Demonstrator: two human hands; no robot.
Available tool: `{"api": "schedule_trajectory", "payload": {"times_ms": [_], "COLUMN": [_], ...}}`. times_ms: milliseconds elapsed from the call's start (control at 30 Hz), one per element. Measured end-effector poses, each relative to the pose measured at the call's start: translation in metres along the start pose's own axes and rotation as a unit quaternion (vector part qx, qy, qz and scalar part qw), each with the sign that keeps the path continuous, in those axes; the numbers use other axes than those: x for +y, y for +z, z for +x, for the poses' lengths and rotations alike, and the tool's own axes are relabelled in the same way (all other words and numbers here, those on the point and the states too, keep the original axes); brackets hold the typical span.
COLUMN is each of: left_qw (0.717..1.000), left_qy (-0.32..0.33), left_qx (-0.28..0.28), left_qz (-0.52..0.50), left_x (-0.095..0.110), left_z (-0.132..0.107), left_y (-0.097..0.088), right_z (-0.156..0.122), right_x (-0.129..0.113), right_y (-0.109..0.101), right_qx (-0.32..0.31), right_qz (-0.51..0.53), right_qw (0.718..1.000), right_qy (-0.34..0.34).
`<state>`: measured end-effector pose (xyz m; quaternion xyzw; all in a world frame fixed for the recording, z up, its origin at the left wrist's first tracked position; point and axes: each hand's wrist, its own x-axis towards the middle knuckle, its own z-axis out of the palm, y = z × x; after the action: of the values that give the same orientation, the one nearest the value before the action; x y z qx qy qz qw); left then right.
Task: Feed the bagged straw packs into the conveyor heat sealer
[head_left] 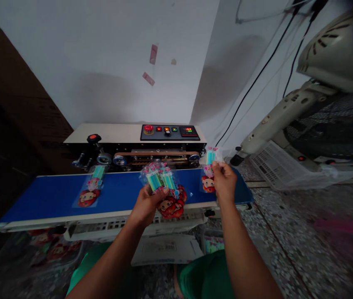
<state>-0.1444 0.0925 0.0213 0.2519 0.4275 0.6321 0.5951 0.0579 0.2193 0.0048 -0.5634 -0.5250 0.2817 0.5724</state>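
Several clear-plastic, red-and-turquoise doll packets (169,182) sit gripped in left hand (146,204); right hand (224,178) pinches one matching packet (208,183) over flat blue belt (117,189).

Single head view, worn at eye level, looking forward and down over the person's own lap.
Wide framing; left hand (147,203) and right hand (224,176) sit near mid-frame at arm's reach, forearms entering from the bottom edge. Blue conveyor belt (51,195) crosses below centre, band sealer (110,133) faces the lens just behind it, white wall (107,50) fills the top. Green-clad knees (207,274) close at bottom; fan (329,54) at far right, right edge dark.
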Motion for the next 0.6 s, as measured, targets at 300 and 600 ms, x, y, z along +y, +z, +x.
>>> {"api": "schedule_trajectory", "payload": {"times_ms": [300,600], "left_qw": [1.000,0.999], "left_qy": [-0.008,0.028], "left_qx": [-0.003,0.008], "left_qz": [0.011,0.017], "left_x": [0.001,0.001], "left_z": [-0.003,0.002], "left_y": [-0.002,-0.002], "right_z": [0.012,-0.046], "right_x": [0.014,-0.045], "right_y": [0.008,0.036], "right_qx": [-0.120,-0.348], "right_qz": [-0.330,0.019], "right_qw": [0.936,0.935], "right_qy": [-0.031,-0.066]}}
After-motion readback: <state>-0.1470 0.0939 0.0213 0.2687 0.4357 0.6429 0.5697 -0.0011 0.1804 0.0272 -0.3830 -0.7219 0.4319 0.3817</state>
